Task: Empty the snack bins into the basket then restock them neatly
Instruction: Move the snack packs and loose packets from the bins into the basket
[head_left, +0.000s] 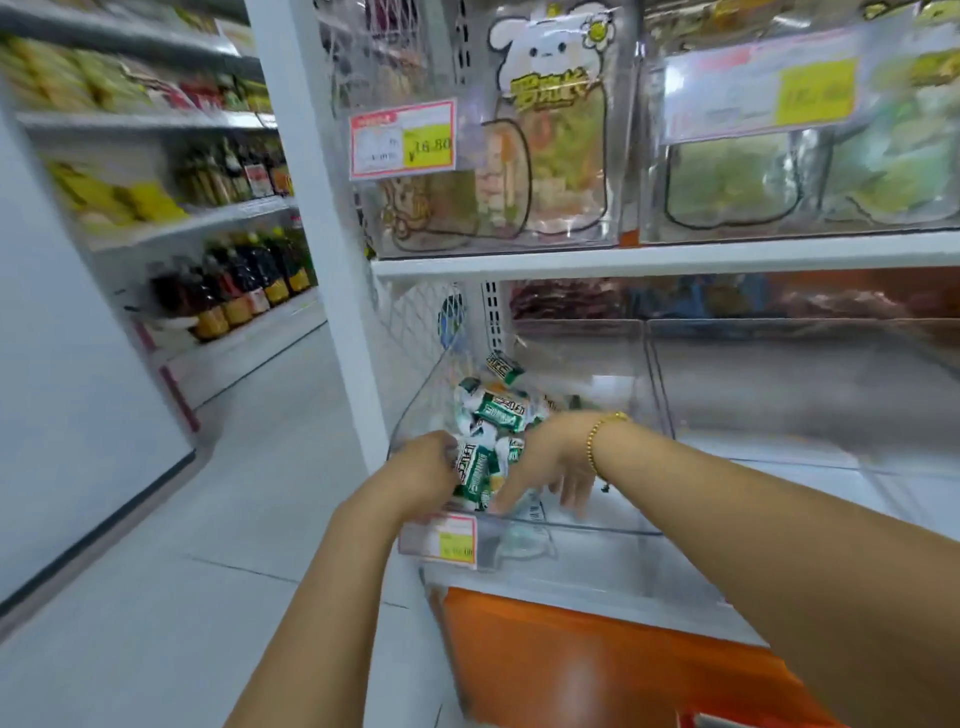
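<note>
Gathering green-and-white wrapped snack packets (501, 408) heaped in the clear plastic bin (613, 527) on the lower shelf. Gripping a few with the left hand (426, 467) at nine o'clock of the heap. Pressing in from three o'clock with the right hand (550, 467), fingers straight and spread, holding nothing, probably bunching the pile for one lift. Parked at six o'clock beneath the bin, an orange plastic basket (597, 660), apparently to catch the load.

**Both arms reaching forward, hands low and close together**

The person is holding both bare forearms out ahead and downward, the left rising from the bottom centre, the right from the lower right. The left hand (423, 467) is curling its fingers inward, knuckles up; whether it is gripping anything cannot be told. The right hand (550, 462) is bending down at the wrist, its blurred fingers (571, 493) spreading loosely
</note>
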